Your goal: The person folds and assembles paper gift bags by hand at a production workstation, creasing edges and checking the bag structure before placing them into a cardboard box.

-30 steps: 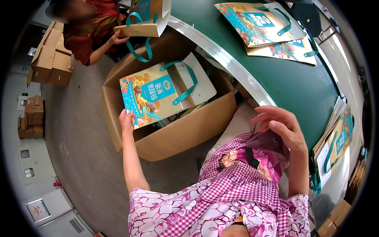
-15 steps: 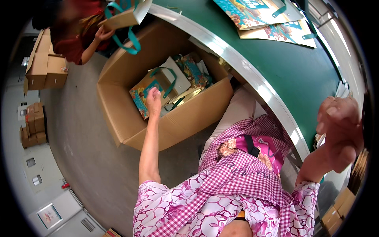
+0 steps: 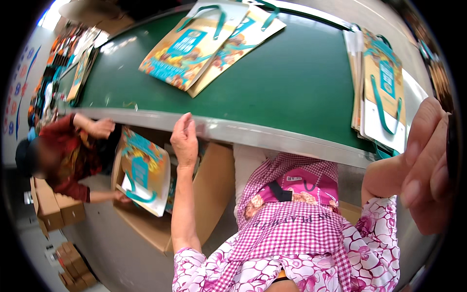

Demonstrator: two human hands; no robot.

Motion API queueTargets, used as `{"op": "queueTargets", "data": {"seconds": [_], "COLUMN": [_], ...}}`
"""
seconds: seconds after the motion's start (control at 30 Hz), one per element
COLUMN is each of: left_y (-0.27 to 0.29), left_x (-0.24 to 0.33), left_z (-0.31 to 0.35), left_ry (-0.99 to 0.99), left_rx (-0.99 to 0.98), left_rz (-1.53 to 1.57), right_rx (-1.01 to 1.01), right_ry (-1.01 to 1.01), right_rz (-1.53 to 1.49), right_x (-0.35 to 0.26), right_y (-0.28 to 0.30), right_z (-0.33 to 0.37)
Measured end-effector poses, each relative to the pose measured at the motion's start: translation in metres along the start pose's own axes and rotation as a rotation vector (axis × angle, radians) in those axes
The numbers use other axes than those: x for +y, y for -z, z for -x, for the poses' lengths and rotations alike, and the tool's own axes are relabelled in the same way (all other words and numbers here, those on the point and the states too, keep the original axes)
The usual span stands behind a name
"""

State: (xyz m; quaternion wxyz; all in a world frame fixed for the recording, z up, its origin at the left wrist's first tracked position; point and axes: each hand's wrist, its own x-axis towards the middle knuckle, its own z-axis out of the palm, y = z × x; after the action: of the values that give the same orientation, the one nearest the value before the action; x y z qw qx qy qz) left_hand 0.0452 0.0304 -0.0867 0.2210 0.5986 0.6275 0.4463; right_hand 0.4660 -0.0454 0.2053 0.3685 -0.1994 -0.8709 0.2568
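My left hand (image 3: pixel 185 143) is raised beside the table's metal edge, over the carton (image 3: pixel 209 190). It holds nothing, its fingers loosely stretched upward. Large at the right rim, my right hand (image 3: pixel 428 165) has bent fingers close together against a dark edge; what they grip, if anything, is hidden. Two paper gift bags (image 3: pixel 187 46) with teal handles lie overlapping on the green table (image 3: pixel 292 92). A stack of similar bags (image 3: pixel 384 82) is at the table's right end, nearest my right hand. Another gift bag (image 3: pixel 142 168) is held over the carton by a co-worker's hand (image 3: pixel 121 196).
The co-worker (image 3: pixel 63 155) in dark red stands left of the carton, the other hand (image 3: pixel 101 128) by the table edge. More bags (image 3: pixel 81 73) lie at the table's far left. Brown cartons (image 3: pixel 56 204) stand on the floor at the left.
My view has swung toward the table, bringing more of it in. My left hand has risen from over the carton to the table edge. The co-worker's bag is now lower, over the carton.
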Motion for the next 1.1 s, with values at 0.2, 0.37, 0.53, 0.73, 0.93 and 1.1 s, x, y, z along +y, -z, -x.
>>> {"op": "queueTargets", "data": {"seconds": [0.2, 0.37, 0.53, 0.73, 0.93, 1.1], "left_y": [-0.057, -0.058, -0.069, -0.061, -0.133, -0.107], "left_x": [-0.026, -0.118, -0.089, 0.035, 0.151, 0.181], "left_z": [-0.061, -0.147, -0.178, -0.121, 0.107, 0.147], "left_ry": [-0.415, 0.212, 0.463, 0.568, 0.821, 0.226], "left_rx": [0.098, 0.263, 0.356, -0.004, -0.695, -1.417], "left_rz": [-0.511, -0.176, 0.037, 1.127, 1.175, 0.508], "right_rx": [0.116, 0.236, 0.525, 0.75, 0.673, 0.701], "right_ry": [-0.11, -0.168, -0.069, -0.618, -1.076, -1.102], "right_rz": [0.205, 0.268, 0.162, -0.627, -1.305, -1.095], "right_x": [-0.019, -0.02, 0.038, 0.146, 0.217, 0.202], "right_y": [0.038, 0.051, 0.031, -0.042, -0.131, -0.17], "right_z": [0.061, 0.09, 0.115, 0.103, 0.143, 0.195]}}
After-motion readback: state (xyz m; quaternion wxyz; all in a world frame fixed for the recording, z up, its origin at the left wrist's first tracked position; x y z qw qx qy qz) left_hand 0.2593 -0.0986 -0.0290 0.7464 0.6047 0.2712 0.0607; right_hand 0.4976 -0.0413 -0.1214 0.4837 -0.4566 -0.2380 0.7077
